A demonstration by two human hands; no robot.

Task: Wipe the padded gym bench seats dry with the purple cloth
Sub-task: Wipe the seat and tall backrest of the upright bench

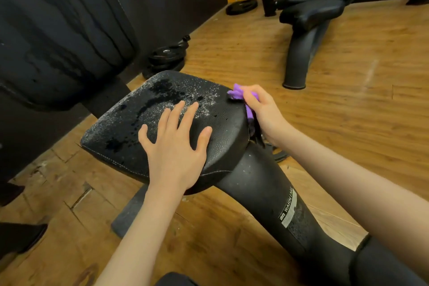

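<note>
The padded seat in front of the person is a broad black pad on a thick black post, and its long axis runs from the lower left of the view up toward the right. Droplets and darker wet patches cover its far half and left side; the near right part looks drier, though that is hard to judge under the glare. A second bench stands well apart across the wooden floor, near some weight plates.

The left hand lies flat on the near part of the seat, its fingers straight and spread, holding nothing and apparently steadying the pad. The right hand is at the seat's right edge with its fingers curled round the bunched purple cloth, which touches the pad's far right corner and trails down the side.

The wet area lies to the left of the cloth and beyond the left hand's fingertips (so the right hand is the nearer one to sweep it). The likely stroke runs leftward along the pad's long axis.

A label on the post reads "WARNING"; its smaller print is too fine to read.
</note>
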